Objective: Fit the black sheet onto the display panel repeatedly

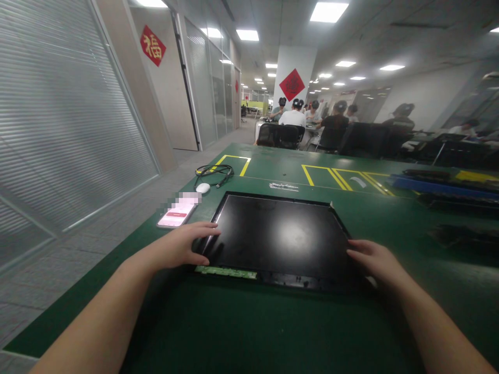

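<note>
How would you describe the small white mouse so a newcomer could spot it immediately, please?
On the green table, look beyond the left hand and the phone. The mouse sits beside a coiled black cable, the only white oval there.

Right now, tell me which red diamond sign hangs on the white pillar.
The farther red diamond sign, above the seated people; the other sign hangs on the beige left wall.

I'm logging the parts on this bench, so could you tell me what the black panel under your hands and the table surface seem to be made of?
Black panel: likely glass or glossy plastic, since it mirrors the ceiling light; a green circuit strip shows at its near edge. Table: matte green mat, possibly rubber, showing no glare.
</note>
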